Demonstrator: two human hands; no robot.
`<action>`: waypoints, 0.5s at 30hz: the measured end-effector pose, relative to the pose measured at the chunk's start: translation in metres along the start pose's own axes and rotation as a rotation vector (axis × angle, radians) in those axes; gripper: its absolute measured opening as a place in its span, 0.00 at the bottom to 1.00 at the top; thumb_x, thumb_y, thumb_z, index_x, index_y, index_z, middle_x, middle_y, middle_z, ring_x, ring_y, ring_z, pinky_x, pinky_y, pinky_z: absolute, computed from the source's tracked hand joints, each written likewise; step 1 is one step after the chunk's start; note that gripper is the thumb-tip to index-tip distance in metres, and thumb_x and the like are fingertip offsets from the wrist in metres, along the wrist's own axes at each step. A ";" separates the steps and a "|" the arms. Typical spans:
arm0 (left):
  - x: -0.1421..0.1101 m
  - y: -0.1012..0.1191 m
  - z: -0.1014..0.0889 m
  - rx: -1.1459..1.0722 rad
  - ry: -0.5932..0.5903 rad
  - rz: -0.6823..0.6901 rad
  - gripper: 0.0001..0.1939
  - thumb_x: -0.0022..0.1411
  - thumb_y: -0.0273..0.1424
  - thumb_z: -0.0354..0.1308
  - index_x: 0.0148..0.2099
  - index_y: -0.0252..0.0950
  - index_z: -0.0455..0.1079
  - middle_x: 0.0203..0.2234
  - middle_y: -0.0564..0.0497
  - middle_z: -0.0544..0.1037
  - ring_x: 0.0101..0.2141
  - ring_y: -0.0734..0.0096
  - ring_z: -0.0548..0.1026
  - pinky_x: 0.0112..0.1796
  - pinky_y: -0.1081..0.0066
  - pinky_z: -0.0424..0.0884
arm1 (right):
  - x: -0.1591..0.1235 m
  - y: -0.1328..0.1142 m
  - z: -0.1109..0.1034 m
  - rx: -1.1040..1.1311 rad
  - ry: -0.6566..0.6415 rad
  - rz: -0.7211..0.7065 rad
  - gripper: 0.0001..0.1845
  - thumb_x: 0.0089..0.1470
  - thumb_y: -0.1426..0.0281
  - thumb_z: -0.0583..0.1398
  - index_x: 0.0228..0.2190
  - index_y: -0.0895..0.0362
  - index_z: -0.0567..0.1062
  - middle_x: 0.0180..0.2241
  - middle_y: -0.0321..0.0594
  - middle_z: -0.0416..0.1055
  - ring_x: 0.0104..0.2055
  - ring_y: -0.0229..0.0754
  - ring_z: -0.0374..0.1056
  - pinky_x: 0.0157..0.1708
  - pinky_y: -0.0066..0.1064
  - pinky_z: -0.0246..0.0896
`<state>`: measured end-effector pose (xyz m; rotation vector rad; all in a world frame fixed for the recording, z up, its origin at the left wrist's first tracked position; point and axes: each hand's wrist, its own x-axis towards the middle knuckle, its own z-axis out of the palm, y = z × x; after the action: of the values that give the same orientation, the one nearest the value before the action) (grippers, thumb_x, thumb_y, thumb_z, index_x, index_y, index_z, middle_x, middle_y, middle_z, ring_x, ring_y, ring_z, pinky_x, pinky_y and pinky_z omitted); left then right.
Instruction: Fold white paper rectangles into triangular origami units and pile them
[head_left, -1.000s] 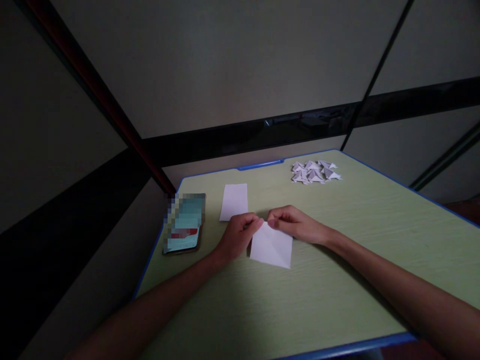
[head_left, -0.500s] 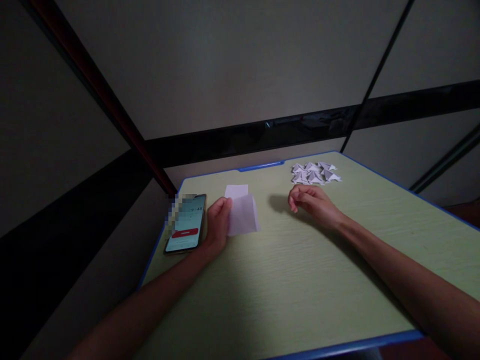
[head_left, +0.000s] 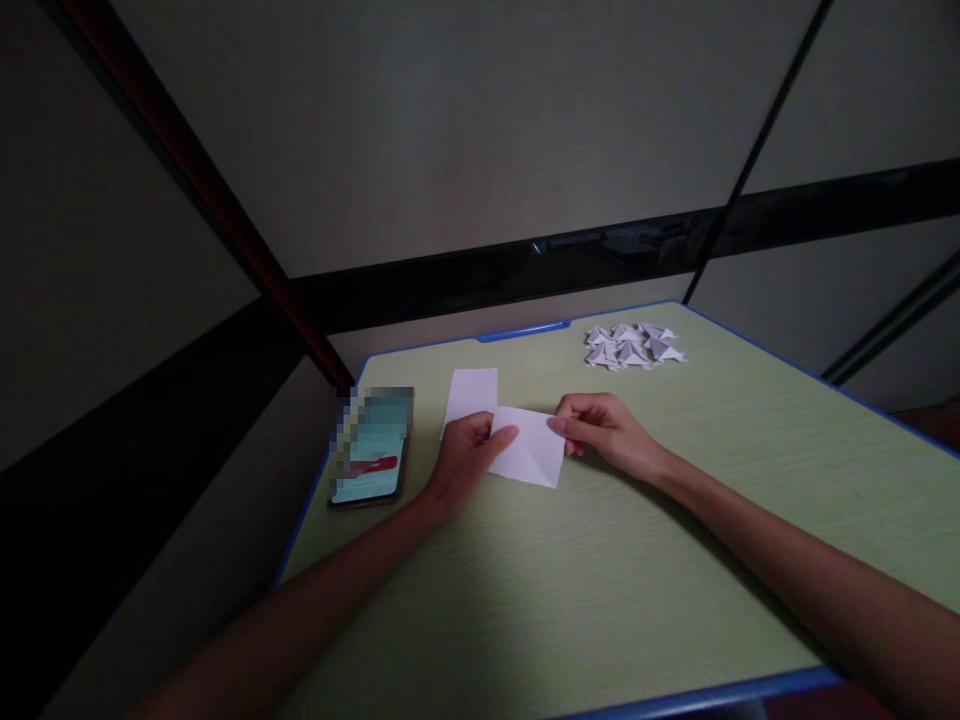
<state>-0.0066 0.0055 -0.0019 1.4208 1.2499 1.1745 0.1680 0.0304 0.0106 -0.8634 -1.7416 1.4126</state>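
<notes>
A small white sheet of paper [head_left: 527, 450] is held between my two hands above the table. My left hand [head_left: 469, 455] pinches its left edge, thumb on top. At its upper right corner, the thumb and fingers of my right hand [head_left: 600, 425] grip the paper. Behind my left hand, another white paper [head_left: 472, 388] lies on the table, partly covered by that hand; whether it is one sheet or a stack I cannot tell.
A phone [head_left: 371, 460] with a lit, partly blurred screen lies left of my left hand. Several folded white paper pieces [head_left: 632, 350] sit grouped at the back right of the light green table [head_left: 600, 590]. A blue edge strip [head_left: 523, 331] runs along the back, before a cabinet-like wall.
My right hand has moved left and taken hold of the paper's corner. The paper has shifted right and turned in my left hand, away from the paper on the table.
</notes>
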 end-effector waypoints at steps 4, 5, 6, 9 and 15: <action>0.001 0.002 0.001 0.004 0.018 -0.014 0.11 0.46 0.34 0.55 0.21 0.31 0.65 0.14 0.56 0.66 0.17 0.79 0.63 0.19 0.79 0.59 | 0.002 0.000 -0.003 0.041 0.106 -0.041 0.14 0.43 0.65 0.57 0.15 0.60 0.64 0.12 0.31 0.60 0.15 0.29 0.52 0.16 0.24 0.45; 0.001 0.003 0.001 0.000 0.013 -0.018 0.10 0.46 0.34 0.55 0.21 0.31 0.65 0.14 0.56 0.67 0.17 0.79 0.65 0.19 0.78 0.60 | 0.002 0.000 -0.003 0.049 0.126 -0.051 0.14 0.43 0.65 0.57 0.14 0.60 0.64 0.12 0.31 0.60 0.15 0.29 0.52 0.16 0.24 0.45; 0.001 0.004 0.002 -0.007 0.003 -0.026 0.10 0.46 0.34 0.55 0.21 0.31 0.65 0.15 0.55 0.69 0.17 0.78 0.66 0.19 0.78 0.62 | 0.002 0.001 -0.004 0.057 0.142 -0.061 0.13 0.43 0.66 0.57 0.14 0.59 0.63 0.12 0.30 0.60 0.15 0.29 0.52 0.16 0.24 0.45; 0.000 0.006 0.003 -0.018 -0.001 -0.052 0.09 0.47 0.33 0.54 0.22 0.31 0.65 0.15 0.54 0.71 0.17 0.77 0.69 0.19 0.77 0.63 | 0.002 0.003 -0.004 0.069 0.156 -0.077 0.13 0.43 0.67 0.57 0.14 0.59 0.64 0.12 0.30 0.60 0.15 0.29 0.53 0.16 0.24 0.45; 0.001 0.005 -0.001 -0.032 0.160 -0.005 0.08 0.46 0.31 0.57 0.23 0.30 0.67 0.15 0.55 0.71 0.16 0.80 0.67 0.18 0.79 0.62 | 0.001 0.003 -0.003 0.053 0.074 -0.002 0.13 0.41 0.67 0.59 0.14 0.60 0.63 0.11 0.31 0.60 0.14 0.28 0.52 0.15 0.23 0.44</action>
<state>-0.0064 0.0062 0.0029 1.3203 1.3368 1.3199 0.1701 0.0331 0.0078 -0.8737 -1.6428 1.4015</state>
